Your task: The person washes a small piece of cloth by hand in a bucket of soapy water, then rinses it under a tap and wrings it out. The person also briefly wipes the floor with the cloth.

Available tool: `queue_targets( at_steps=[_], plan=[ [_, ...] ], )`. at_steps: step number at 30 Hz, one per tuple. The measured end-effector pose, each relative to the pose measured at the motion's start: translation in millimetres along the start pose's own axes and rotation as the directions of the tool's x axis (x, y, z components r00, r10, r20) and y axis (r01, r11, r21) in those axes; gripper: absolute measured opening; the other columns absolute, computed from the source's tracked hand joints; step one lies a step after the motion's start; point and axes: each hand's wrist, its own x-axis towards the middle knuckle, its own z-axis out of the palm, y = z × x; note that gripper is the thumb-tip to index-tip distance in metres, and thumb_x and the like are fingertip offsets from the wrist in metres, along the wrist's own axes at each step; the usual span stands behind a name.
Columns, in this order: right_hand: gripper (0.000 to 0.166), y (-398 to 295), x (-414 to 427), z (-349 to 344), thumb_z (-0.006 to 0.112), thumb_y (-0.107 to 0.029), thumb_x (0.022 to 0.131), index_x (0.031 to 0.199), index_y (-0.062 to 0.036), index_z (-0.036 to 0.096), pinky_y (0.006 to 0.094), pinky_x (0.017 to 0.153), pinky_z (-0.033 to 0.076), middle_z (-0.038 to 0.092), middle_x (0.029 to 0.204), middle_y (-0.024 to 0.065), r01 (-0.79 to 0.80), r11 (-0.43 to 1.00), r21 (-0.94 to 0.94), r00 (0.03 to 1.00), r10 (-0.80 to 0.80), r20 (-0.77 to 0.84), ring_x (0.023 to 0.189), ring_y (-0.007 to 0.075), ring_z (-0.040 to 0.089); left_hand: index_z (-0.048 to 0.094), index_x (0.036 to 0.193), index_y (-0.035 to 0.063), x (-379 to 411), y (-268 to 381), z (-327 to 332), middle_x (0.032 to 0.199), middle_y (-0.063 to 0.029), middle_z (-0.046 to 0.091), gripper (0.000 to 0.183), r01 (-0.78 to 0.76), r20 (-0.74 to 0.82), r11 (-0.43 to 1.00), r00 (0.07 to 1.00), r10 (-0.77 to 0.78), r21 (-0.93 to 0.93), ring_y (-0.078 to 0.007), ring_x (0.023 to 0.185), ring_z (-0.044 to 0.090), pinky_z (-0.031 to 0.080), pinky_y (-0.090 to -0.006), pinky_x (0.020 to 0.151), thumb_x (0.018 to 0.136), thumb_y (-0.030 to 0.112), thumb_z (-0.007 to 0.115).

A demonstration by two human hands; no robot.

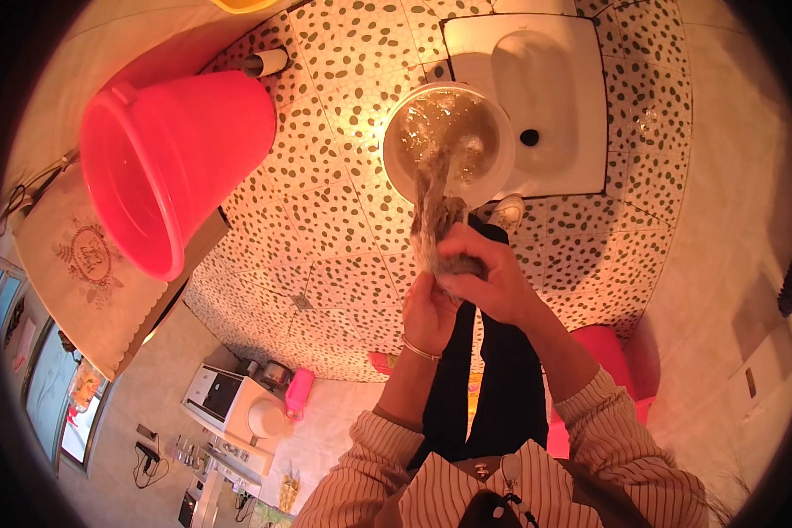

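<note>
Both hands hold a wet, twisted grey-brown cloth (437,214) just in front of a white round bucket (395,173). My left hand (430,315) grips its lower end, palm turned upward, with a thin bangle on the wrist. Beside it on the right, my right hand (492,274) is closed around the bunched part. The cloth's far end hangs over the bucket's near rim. Murky, bubbling water (452,132) lies in the bucket.
The bucket stands against a white squat toilet (541,99) on a pebble-patterned floor (330,211). A large pink bin (198,145) is at the left, beside a cloth-covered surface (92,264). A pink-red stool or container (600,356) stands behind my right arm.
</note>
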Motion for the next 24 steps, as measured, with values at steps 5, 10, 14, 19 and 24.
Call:
queue_targets(
  at_steps=[5, 10, 14, 19, 24],
  plan=[
    [0.020, -14, -14, -4, 0.058, 0.002, 0.071, 0.091, -0.0011, 0.057, 0.0240, 0.070, 0.037, 0.047, 0.083, 0.0017, 0.019, 0.999, 0.047, 0.998, -0.022, 0.065, 0.077, 0.0115, 0.047, 0.048, 0.122, -0.0015, 38, 12, 6, 0.114, -0.0106, 0.057, 0.039, 0.072, 0.000, 0.991, 0.997, -0.073, 0.117, -0.0179, 0.101, 0.057, 0.048, -0.0321, 0.087, 0.099, 0.029, 0.037],
    [0.016, -25, -10, -4, 0.055, 0.001, 0.068, 0.084, -0.0021, 0.057, 0.0269, 0.066, 0.038, 0.047, 0.079, 0.0035, -0.056, 0.995, 0.082, 0.974, 0.036, 0.223, 0.074, 0.0159, 0.048, 0.051, 0.118, -0.0030, 86, 49, 17, 0.111, -0.0125, 0.059, 0.039, 0.331, 0.100, 0.942, 0.937, -0.335, 0.058, -0.0179, 0.097, 0.058, 0.049, -0.0315, 0.084, 0.098, 0.028, 0.039],
    [0.016, -16, -1, -7, 0.052, 0.003, 0.066, 0.080, -0.0018, 0.055, 0.0298, 0.067, 0.041, 0.048, 0.080, 0.0070, 0.023, 0.942, -0.336, 0.984, 0.038, 0.175, 0.075, 0.0222, 0.050, 0.055, 0.113, -0.0020, 103, 62, -4, 0.105, -0.0113, 0.062, 0.028, 0.182, 0.038, 0.981, 0.982, -0.185, 0.067, -0.0176, 0.094, 0.060, 0.049, -0.0304, 0.081, 0.095, 0.019, 0.046],
    [0.019, 26, 2, -51, 0.051, 0.004, 0.065, 0.083, -0.0025, 0.054, 0.0368, 0.072, 0.044, 0.054, 0.090, 0.0100, 0.019, 0.677, -0.736, 0.992, -0.107, -0.073, 0.083, 0.0288, 0.053, 0.057, 0.109, -0.0010, 98, 80, -7, 0.109, -0.0094, 0.061, 0.021, -0.088, 0.074, 0.989, 0.994, 0.080, 0.117, -0.0197, 0.101, 0.059, 0.049, -0.0343, 0.086, 0.093, 0.010, 0.048],
    [0.042, 24, 21, -40, 0.050, 0.003, 0.067, 0.107, -0.0048, 0.054, 0.0395, 0.086, 0.042, 0.056, 0.107, 0.0139, -0.212, 0.611, -0.763, 0.928, -0.117, -0.352, 0.099, 0.0316, 0.054, 0.061, 0.102, -0.0022, 82, 67, 0, 0.096, -0.0094, 0.066, 0.016, -0.098, -0.032, 0.964, 0.993, 0.110, 0.247, -0.0180, 0.086, 0.064, 0.053, -0.0304, 0.079, 0.091, 0.007, 0.053]
  ],
)
